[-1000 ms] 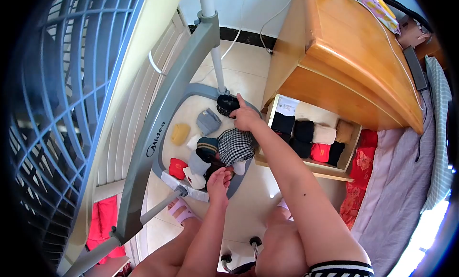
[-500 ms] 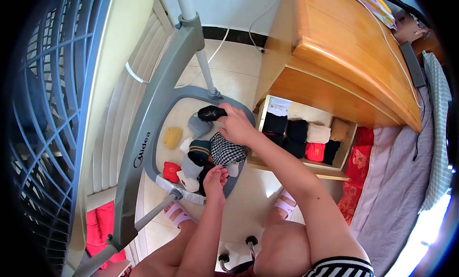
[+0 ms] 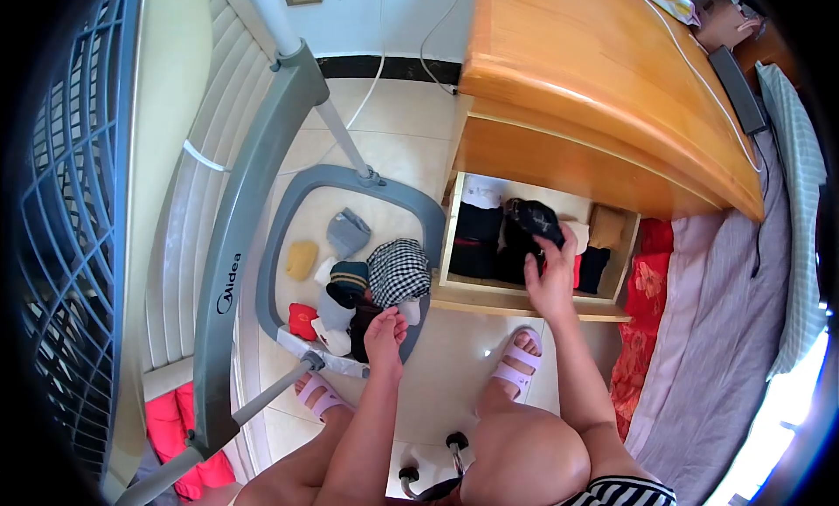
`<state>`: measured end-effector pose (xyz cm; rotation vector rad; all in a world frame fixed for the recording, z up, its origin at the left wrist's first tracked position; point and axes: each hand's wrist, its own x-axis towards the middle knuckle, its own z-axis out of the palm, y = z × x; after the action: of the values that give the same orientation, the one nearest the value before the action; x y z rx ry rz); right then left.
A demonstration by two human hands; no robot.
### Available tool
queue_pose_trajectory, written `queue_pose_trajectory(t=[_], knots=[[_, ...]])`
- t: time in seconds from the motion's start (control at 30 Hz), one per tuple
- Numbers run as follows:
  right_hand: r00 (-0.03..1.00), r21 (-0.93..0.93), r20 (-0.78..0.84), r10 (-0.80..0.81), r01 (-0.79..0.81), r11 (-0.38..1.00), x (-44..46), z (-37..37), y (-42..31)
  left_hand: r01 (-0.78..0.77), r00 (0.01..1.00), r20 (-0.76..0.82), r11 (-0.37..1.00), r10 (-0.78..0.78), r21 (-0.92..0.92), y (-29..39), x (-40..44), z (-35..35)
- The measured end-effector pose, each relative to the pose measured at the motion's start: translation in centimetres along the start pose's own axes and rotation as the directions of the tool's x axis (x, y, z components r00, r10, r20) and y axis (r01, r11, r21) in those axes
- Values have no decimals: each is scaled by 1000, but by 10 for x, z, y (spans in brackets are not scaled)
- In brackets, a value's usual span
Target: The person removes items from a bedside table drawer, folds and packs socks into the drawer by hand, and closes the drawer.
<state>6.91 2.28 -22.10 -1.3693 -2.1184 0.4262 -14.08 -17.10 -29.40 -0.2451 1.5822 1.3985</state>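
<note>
The right hand (image 3: 552,277) grips a black bundle (image 3: 533,218) over the open drawer (image 3: 533,301), at two o'clock from the curled left hand (image 3: 384,335); whether that holds anything, I cannot tell. Straight, gentle lowering should spare the neighbouring bundles (image 3: 606,227).
</note>
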Motion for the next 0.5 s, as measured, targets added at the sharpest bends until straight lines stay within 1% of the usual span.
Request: queue_pose_trajectory(t=[0.03, 0.07, 0.13, 0.17, 0.33, 0.4, 0.43, 0.47, 0.5], knots=[[1000, -122, -16, -18, 15, 992, 6, -1, 6, 2, 1000, 2, 1000, -2, 3, -1, -1, 0], [1000, -124, -17, -17, 14, 992, 12, -1, 13, 4, 1000, 8, 1000, -4, 5, -2, -2, 1], [997, -259, -17, -75, 68, 964, 27, 1, 23, 4, 1000, 13, 1000, -4, 6, -2, -2, 2], [996, -258, -50, -79, 64, 964, 33, 3, 25, 4, 1000, 16, 1000, -4, 4, -3, -2, 3], [986, -195, -89, -140, 120, 973, 55, 13, 40, 0, 1000, 14, 1000, 0, 27, -1, -2, 4], [995, -122, -45, -86, 80, 989, 59, 23, 49, -6, 1000, 22, 1000, 6, 21, -1, -1, 4], [995, -123, -45, -86, 80, 989, 61, 25, 50, -6, 1000, 23, 1000, 6, 20, -1, 0, 4], [998, -28, -8, 68, -69, 997, 64, 28, 51, -6, 1000, 18, 1000, 6, 22, 0, 0, 3], [975, 61, 44, 216, -219, 974, 67, 29, 49, -6, 1000, 13, 1000, 6, 23, 0, 0, 3]])
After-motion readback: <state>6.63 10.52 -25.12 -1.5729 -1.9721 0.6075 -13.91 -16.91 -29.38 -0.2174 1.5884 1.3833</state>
